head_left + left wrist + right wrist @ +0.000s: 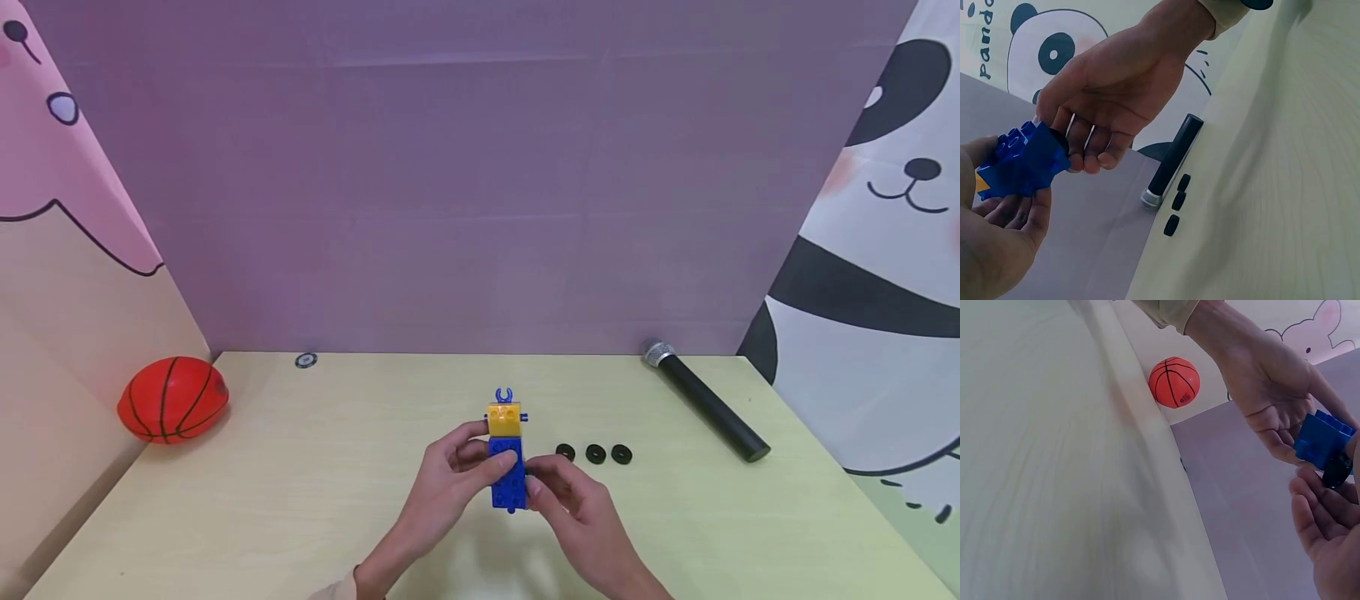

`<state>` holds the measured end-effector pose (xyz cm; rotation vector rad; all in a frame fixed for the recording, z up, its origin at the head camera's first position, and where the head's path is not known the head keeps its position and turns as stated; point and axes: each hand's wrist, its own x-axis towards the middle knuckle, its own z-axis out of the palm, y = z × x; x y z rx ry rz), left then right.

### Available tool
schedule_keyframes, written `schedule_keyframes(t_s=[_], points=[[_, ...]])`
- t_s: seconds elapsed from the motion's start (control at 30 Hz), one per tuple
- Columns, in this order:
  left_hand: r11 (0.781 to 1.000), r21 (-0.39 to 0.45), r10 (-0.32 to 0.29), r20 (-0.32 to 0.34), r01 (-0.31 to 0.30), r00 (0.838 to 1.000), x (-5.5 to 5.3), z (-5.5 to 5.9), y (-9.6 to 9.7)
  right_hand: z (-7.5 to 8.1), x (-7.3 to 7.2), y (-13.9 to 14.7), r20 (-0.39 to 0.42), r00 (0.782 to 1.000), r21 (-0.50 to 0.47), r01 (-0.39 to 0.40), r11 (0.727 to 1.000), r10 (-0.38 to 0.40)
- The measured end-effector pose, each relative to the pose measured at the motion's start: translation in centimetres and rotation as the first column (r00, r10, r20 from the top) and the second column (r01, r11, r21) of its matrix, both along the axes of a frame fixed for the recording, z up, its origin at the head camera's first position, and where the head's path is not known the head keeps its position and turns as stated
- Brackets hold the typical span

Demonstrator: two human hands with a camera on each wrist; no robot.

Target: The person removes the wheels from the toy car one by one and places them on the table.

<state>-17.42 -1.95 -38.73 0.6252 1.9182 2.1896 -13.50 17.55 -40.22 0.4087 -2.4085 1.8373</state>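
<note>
Above the table, my left hand [442, 492] grips a toy building-block body between thumb and fingers. That body has a blue studded block [511, 495] near me and a yellow block [504, 422] at the far end. A blue open clip [504, 395] tops the yellow part, and short blue pegs stick out at its sides. On the right side of the blue block, my right hand [585, 512] pinches a small black wheel [1337, 470] against it. Whether the wheel sits on a peg is hidden by the fingers.
Three black wheels, one of them this wheel [621, 454], lie in a row beyond my right hand. A black microphone [712, 404] lies at the right. On the left sits a red toy basketball [174, 400]; a small round chip [306, 360] is near the back edge.
</note>
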Motion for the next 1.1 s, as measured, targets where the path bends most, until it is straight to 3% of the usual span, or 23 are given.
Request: schedule_keyframes(t_s=[0.17,0.3,0.5,0.7,0.9,1.0,1.1], points=[[0.999,-0.033,-0.005,-0.02,0.004,1.0,0.2,0.0,0.1,-0.1,0.2,0.0,-0.032,0.998,0.041,0.053,0.998,-0.052],[0.998,-0.063,0.002,-0.022,-0.004,1.0,0.3,0.1,0.3,-0.3,0.4,0.0,-0.165,0.983,0.094,0.094,0.991,-0.078],[0.992,-0.127,0.012,-0.032,-0.016,0.999,0.6,0.2,0.6,-0.8,0.3,0.0,-0.395,0.917,0.202,0.14,0.969,-0.05],[0.995,-0.101,0.015,-0.043,-0.02,0.999,0.7,0.3,0.7,-0.9,0.3,0.1,-0.474,0.879,0.212,0.166,0.963,-0.047],[0.992,-0.125,0.018,-0.057,-0.025,0.998,1.3,0.9,0.7,-0.7,1.0,0.0,-0.554,0.83,0.272,0.254,0.928,-0.065],[0.99,-0.138,0.016,-0.065,-0.025,0.998,1.4,1.0,0.7,-0.7,1.1,0.1,-0.607,0.794,0.293,0.276,0.915,-0.045],[0.99,-0.138,0.012,-0.069,-0.022,0.998,1.4,1.0,0.7,-0.9,0.7,0.3,-0.672,0.741,0.307,0.27,0.913,0.006]])
